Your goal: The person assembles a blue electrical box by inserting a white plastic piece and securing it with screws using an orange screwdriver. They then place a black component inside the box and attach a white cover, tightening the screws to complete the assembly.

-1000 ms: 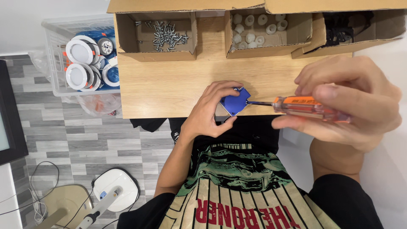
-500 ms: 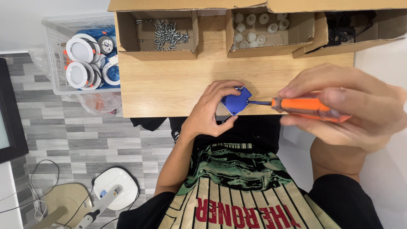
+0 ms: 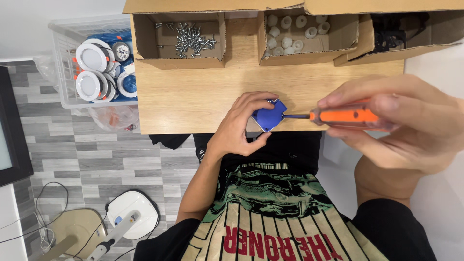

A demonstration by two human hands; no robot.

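Observation:
My left hand (image 3: 239, 126) grips a small blue square part (image 3: 268, 116) at the near edge of the wooden table (image 3: 193, 92). My right hand (image 3: 401, 123) holds an orange-handled screwdriver (image 3: 345, 116) level, and its dark shaft reaches left so the tip touches the blue part. The fingers of my left hand wrap around the part's left side and hide some of it.
Cardboard boxes stand at the table's far edge: one with loose screws (image 3: 191, 36), one with small white round parts (image 3: 292, 31), one with black items (image 3: 391, 29). A clear bin of round white and blue fixtures (image 3: 99, 67) sits left of the table. A white device (image 3: 133, 212) lies on the floor.
The right hand and screwdriver have shifted slightly, with the handle turning in the fingers. The left hand still holds the blue part in the same place.

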